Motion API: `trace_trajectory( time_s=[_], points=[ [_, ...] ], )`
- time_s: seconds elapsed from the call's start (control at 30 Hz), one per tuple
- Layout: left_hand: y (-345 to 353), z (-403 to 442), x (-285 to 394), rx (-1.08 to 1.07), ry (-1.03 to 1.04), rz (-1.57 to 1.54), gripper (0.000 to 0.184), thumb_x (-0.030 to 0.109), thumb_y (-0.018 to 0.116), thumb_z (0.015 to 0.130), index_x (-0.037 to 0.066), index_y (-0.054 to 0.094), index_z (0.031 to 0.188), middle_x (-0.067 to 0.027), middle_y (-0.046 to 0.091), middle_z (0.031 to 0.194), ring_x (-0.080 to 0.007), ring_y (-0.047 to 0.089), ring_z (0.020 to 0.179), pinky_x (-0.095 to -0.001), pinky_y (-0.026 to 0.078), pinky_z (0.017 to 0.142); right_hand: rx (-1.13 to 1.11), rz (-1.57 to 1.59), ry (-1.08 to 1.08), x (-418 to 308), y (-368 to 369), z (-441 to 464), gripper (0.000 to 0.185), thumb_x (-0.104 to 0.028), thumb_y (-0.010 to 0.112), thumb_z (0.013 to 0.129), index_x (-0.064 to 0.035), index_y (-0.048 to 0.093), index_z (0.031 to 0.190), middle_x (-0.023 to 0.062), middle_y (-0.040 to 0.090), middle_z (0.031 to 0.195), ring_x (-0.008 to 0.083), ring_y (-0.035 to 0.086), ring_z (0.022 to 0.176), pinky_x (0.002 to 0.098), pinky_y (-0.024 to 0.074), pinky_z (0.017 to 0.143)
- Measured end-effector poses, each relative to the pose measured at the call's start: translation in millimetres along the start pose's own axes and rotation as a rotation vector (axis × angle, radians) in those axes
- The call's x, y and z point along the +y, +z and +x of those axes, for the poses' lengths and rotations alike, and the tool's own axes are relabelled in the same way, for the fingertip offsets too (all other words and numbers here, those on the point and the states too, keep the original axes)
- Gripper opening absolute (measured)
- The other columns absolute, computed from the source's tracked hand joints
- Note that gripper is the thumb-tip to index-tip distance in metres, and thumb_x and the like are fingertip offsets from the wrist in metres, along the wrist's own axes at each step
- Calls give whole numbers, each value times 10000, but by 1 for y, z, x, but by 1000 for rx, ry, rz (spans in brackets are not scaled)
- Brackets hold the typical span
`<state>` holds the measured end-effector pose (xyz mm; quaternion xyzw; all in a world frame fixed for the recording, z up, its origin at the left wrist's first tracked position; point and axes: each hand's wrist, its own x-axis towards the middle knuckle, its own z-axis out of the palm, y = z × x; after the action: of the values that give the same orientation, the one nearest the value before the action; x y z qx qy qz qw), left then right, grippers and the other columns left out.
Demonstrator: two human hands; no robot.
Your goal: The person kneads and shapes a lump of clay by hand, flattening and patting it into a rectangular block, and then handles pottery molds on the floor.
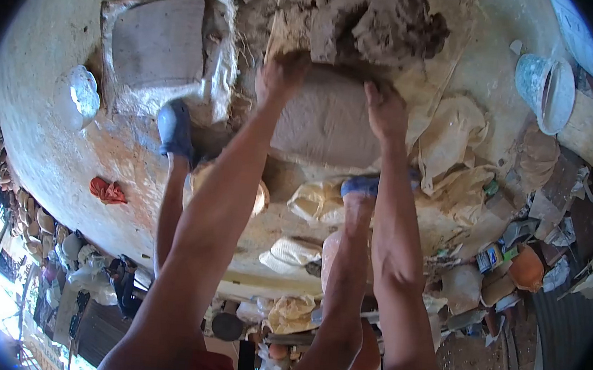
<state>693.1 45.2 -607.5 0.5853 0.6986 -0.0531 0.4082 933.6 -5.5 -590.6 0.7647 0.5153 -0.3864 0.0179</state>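
Note:
A grey-brown slab of wet clay (pixel 327 121) lies on the floor in front of me, between my two hands. My left hand (pixel 282 78) is closed on its far left corner, fingers curled over the edge. On the other side my right hand (pixel 386 112) grips the far right edge, its thumb on top and its fingers partly hidden. Just beyond the slab rises a rough heap of clay (pixel 395 28) on a tan sheet (pixel 459 19). To the left, a second flat clay slab (pixel 157 39) rests on a whitish sack (pixel 216 90).
A clear plastic bowl (pixel 83 96) and a red cloth (pixel 108 190) are on the floor at left. Crumpled tan sacking (pixel 456 139) lies at right, below a whitish bucket (pixel 544 90). My feet in blue shoes (pixel 176 129) flank the near side. Clutter lines the lower edges.

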Motion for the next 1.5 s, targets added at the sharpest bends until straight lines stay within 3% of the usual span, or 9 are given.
trace_trajectory(
  time_s=[0.33,0.4,0.5,0.63,0.77,0.83,1.17,1.37,1.5],
  points=[
    [-16,-202,-24,362,127,-462,598,397,739,896,40,633,1364,-254,571,1415,-395,623,1224,-464,517,995,331,33,-189,-5,11,-203,534,-418,560,1029,-88,544,1448,229,387,1577,535,314,1449,618,300,1185],
    [-13,-226,-27,389,-153,-711,722,415,716,907,30,501,1478,-257,585,1325,-401,606,1184,-503,488,1005,348,69,-252,1,25,-241,538,-425,537,1042,-84,512,1457,251,362,1566,566,276,1452,671,281,1173],
    [12,-218,-28,425,-267,-176,778,441,687,919,59,410,1538,-241,567,1285,-399,569,1174,-534,449,1028,346,52,-208,-2,39,-279,557,-425,481,1053,-52,447,1465,271,326,1545,506,281,1473,668,279,1167],
    [27,-223,-42,470,-196,-240,712,442,662,927,48,480,1492,-300,496,1457,-460,482,1358,-521,411,1103,302,20,-35,-9,19,-289,493,-441,471,1054,-33,543,1322,264,366,1490,484,381,1387,604,414,1040],
    [29,-223,-47,422,-177,-410,686,412,653,929,25,497,1475,-325,483,1481,-473,469,1388,-494,422,1110,534,182,-79,-58,29,-230,485,-480,529,1024,-84,571,1302,222,442,1461,460,393,1372,629,350,1058],
    [28,-226,-47,414,-160,-370,669,367,624,958,-57,493,1459,-288,574,1414,-415,582,1291,-427,444,1081,385,-237,-167,-83,57,-211,446,-464,535,1020,-115,582,1295,168,519,1410,426,436,1354,627,316,1087],
    [28,-229,-60,358,-155,-441,716,408,627,920,-16,486,1479,-287,600,1372,-426,667,1143,-452,554,899,316,-134,-235,-104,81,-218,426,-439,576,1000,-179,581,1338,139,577,1371,433,477,1344,665,280,1109],
    [34,-231,-59,420,-154,-426,706,395,657,911,-34,519,1454,-287,615,1359,-402,648,1210,-430,529,974,644,538,-70,-11,-7,-188,581,-479,477,1050,-38,532,1425,180,513,1472,353,413,1441,524,266,1193],
    [31,-232,-58,418,-176,-436,720,401,659,913,-49,510,1454,-285,608,1371,-406,626,1246,-430,504,1020,80,1208,426,136,32,-173,779,-610,304,1072,-15,358,1572,190,378,1608,308,299,1514,412,177,1242]
  ],
)
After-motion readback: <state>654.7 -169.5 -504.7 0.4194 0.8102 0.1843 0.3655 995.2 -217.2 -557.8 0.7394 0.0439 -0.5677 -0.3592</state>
